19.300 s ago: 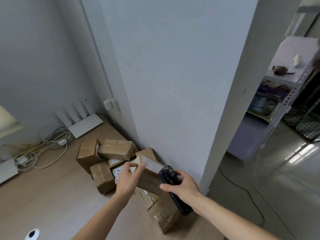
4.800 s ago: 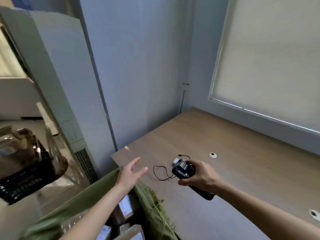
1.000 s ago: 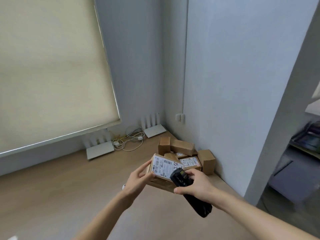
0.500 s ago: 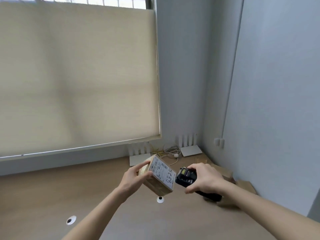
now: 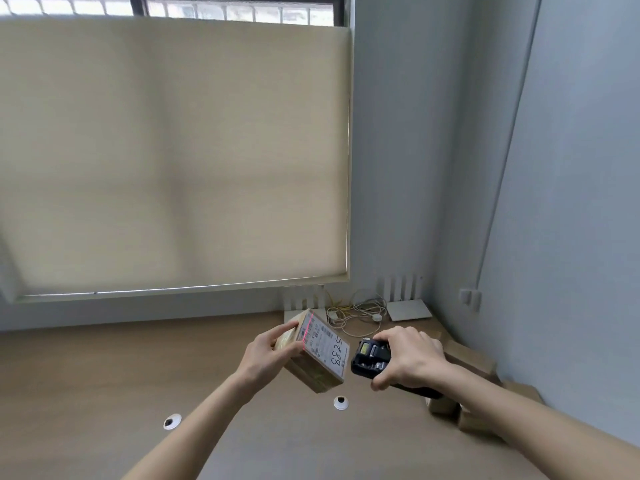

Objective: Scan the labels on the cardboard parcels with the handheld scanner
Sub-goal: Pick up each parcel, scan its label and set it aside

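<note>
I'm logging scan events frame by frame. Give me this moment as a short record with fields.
left hand: left hand grips the cardboard parcel, lifted off the wooden desk
right hand: right hand holds the handheld scanner, aimed at the parcel
label: shipping label faces the scanner, handwritten digits on it
beam: red scan line across the label's far edge
other parcels: more parcels by the right wall

Held parcel (image 5: 313, 355) above desk (image 5: 104, 375) — scanner (image 5: 372, 356) just right of parcel, routers (image 5: 408, 308) behind parcel, other parcels (image 5: 467, 358) further right.
</note>
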A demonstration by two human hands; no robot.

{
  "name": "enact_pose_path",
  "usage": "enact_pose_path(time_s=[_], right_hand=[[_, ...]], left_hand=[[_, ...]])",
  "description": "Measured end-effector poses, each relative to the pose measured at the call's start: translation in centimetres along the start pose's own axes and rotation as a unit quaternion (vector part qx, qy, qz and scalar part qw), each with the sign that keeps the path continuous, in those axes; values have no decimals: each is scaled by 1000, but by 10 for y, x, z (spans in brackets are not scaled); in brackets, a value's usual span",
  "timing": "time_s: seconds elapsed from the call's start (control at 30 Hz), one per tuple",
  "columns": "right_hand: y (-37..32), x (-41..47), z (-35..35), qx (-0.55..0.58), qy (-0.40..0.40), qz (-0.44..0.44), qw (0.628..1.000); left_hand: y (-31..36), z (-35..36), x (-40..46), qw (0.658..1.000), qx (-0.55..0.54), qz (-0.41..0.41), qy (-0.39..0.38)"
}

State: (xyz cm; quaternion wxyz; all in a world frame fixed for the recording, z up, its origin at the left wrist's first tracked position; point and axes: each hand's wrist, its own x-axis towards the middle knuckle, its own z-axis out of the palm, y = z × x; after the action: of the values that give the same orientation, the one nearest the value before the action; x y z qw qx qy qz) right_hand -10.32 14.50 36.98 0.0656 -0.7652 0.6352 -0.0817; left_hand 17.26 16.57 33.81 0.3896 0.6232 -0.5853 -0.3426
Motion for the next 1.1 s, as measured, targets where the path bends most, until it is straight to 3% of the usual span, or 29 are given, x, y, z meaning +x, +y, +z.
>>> enact_pose_path(time_s=[0.67, 0.9, 1.1], right_hand=[[-23, 17, 17, -1, -15, -53, 998], [-51, 19, 38, 145, -63, -27, 987], [-138, 15, 61, 266, -132, -94, 950]], left_hand=[[-27, -16, -14, 999, -2, -30, 45], [-50, -38, -39, 993, -50, -60, 86], [-80, -96, -87, 963, -171, -119, 169]])
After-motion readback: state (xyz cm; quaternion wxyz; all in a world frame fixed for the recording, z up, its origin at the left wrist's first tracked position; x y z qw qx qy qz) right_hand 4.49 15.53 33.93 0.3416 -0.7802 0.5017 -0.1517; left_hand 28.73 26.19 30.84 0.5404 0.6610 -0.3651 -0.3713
